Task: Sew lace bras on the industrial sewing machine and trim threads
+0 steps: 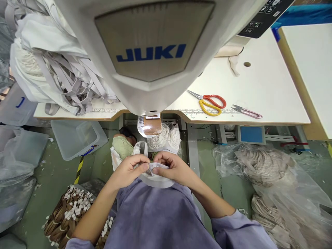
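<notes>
Fingertips do the holding: the left hand (129,170) and the right hand (173,166) meet thumb to thumb over the person's lap. Each is closed in a narrow pinch on the same white strap (157,181), with only a short bit of it showing between them. The strap lies against the lilac clothing (155,214), low in front of the sewing machine (153,52). It loops up from the left hand toward a lace piece (166,137) hanging just under the machine's head; whether strap and lace are joined I cannot tell. The strap looks thin, light and limp, likely a soft elastic or binding that droops wherever it is unsupported and twists easily. It probably handles best pinched flat across its width near the end being worked, hands close together as here, rather than bunched in a fist. Nothing about it seems fragile, though the lace beside it could snag. On the table (272,86) to the right lie scissors (210,102) with red and yellow handles and small snips (247,111), well apart from the hands. A heap of pale straps (59,72) sits at the left.
</notes>
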A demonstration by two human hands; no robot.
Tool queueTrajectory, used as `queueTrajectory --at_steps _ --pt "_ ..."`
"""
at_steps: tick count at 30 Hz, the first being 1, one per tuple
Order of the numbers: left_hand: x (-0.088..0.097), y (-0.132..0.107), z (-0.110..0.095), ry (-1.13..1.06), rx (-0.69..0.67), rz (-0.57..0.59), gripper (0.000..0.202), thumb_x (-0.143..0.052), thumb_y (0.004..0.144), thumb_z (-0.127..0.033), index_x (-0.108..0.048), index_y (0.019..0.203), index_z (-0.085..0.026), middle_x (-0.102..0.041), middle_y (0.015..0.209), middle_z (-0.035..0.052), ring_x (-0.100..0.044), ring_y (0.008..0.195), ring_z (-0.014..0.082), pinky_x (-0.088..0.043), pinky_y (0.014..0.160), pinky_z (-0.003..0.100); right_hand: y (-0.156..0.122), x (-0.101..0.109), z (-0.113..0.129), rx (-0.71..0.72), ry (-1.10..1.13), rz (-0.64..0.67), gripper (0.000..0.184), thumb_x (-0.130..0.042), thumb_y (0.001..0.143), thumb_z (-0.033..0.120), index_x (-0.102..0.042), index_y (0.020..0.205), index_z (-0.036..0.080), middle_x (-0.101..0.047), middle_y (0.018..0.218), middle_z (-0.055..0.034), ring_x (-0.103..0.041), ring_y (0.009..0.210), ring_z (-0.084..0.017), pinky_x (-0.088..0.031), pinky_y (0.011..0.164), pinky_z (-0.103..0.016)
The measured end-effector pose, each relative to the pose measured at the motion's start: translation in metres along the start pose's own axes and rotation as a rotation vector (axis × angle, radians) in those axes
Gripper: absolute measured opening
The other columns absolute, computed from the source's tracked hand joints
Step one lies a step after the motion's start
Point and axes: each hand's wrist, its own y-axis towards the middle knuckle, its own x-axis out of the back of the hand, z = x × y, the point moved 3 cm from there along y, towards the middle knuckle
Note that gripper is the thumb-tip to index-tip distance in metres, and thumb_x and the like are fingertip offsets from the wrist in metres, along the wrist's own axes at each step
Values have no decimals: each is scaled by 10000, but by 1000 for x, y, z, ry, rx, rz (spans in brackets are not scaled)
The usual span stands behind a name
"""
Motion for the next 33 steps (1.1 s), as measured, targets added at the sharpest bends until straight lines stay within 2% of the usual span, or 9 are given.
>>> queueTrajectory --at_steps 5,9,11,13,16,23,27,30,33 --pt "-4 -2 0 -97 40 -26 271 -601 955 -421 -682 922 -165 -637 830 16 -538 730 127 -422 664 229 -1 1 5 90 -53 -30 267 -768 847 346 -604 1016 223 -602 790 30 -531 690 -117 -432 628 -236" --pt "-6 -2 1 -120 61 -65 288 -601 950 -437 -669 897 -163 -604 795 4 -506 699 123 -408 647 231 -2 3 19 349 -350 -127 260 -716 888 272 -668 1143 253 -641 1076 -50 -588 912 -172 -498 771 -299" --pt "-7 -2 1 -125 62 -68 290 -606 947 -439 -666 883 -163 -592 787 -1 -500 700 121 -406 653 230 -2 2 23 473 -441 -141 210 -706 904 255 -716 1114 268 -638 1143 -67 -605 1020 -197 -511 848 -331" --pt "-8 -2 2 -150 66 -67 287 -618 941 -440 -671 893 -162 -582 780 -5 -499 705 119 -406 658 227 -1 2 23 539 -462 -160 123 -697 923 258 -752 1033 270 -653 1107 -62 -624 1033 -196 -517 879 -342" --pt "-8 -2 6 -217 88 -74 296 -640 926 -456 -679 939 -162 -571 765 -9 -504 706 118 -413 663 228 3 4 22 531 -402 -182 86 -688 936 292 -764 956 256 -671 1017 -51 -649 964 -184 -535 863 -340" --pt "-8 -3 15 -302 102 -83 289 -675 906 -452 -672 933 -164 -558 732 -20 -503 695 113 -414 671 231 4 8 20 425 -236 -186 218 -602 987 380 -748 951 222 -681 990 -64 -653 958 -188 -538 895 -352" --pt "-8 -3 13 -289 94 -69 286 -666 914 -451 -671 923 -166 -558 724 -23 -502 688 112 -406 659 228 2 3 20 474 -292 -143 169 -709 915 374 -742 1009 237 -663 1033 -60 -639 950 -185 -540 843 -332" --pt "-9 -3 11 -267 95 -70 287 -661 919 -452 -677 920 -166 -570 744 -16 -511 700 113 -412 666 228 3 0 20 512 -378 -149 110 -670 947 330 -733 937 241 -658 965 -46 -635 904 -177 -532 812 -324" --pt "-8 -4 12 -273 118 -94 304 -675 904 -466 -685 953 -166 -595 773 -4 -527 714 121 -429 680 236 5 8 19 570 -431 -284 142 -596 990 300 -691 906 238 -647 926 -40 -615 902 -183 -504 815 -328"
